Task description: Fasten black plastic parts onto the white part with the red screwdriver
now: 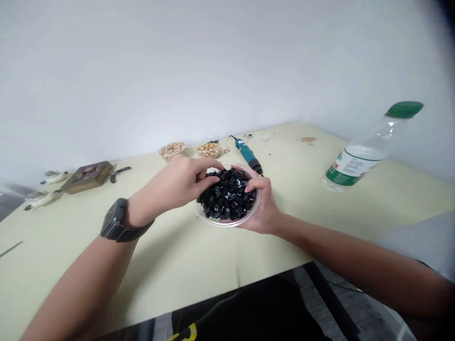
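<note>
A round clear bowl [226, 224] full of small black parts [229, 195] is held above the front half of the table. My right hand [265, 206] grips its right side, the thumb over the rim and the fingers beneath. From the left, my left hand [177, 182], with a black watch on the wrist, reaches over the rim. Its thumb and forefinger touch the black parts and are bent close together; whether a part is between them is too small to tell.
Behind the bowl on the pale table [185, 265] stand two tubs of small pieces [172, 149] [209, 150] and a teal electric screwdriver [247, 154]. A bottle [355, 163] stands right; a metal block [88, 177] and black tool [119, 174] lie left.
</note>
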Tool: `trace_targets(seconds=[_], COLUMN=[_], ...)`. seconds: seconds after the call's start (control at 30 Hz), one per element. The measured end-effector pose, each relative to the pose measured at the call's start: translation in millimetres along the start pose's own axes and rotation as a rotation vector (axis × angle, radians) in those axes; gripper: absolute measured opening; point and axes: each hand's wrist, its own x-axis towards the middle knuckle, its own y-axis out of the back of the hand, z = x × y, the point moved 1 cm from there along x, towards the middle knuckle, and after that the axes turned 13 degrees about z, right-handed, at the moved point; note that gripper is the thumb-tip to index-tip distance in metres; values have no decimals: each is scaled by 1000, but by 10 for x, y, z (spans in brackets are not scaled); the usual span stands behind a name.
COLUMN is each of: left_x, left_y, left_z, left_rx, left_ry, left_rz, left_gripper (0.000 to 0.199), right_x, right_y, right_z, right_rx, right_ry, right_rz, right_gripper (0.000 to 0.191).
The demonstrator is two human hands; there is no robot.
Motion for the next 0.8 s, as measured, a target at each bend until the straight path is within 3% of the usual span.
trace_targets(seconds=[0.17,0.33,0.63,0.8], left_x=[-2,26,24,16], left_y=[-13,-1,16,34], left_z=[-28,-57,-129,-111], left_rx=[-16,-9,-193,-143], left_ry=[-16,30,142,118], left_rz=[-25,46,27,16], left_gripper=[20,21,35,24], right_x=[9,3,9,13], right_y=[-7,-7,3,3], right_z=[-8,-4,1,-8], right_rx=[11,-14,-2,-31], right_ry=[30,5,-1,5], right_rz=[1,-16,-9,-22], right_gripper=[97,96,99,99])
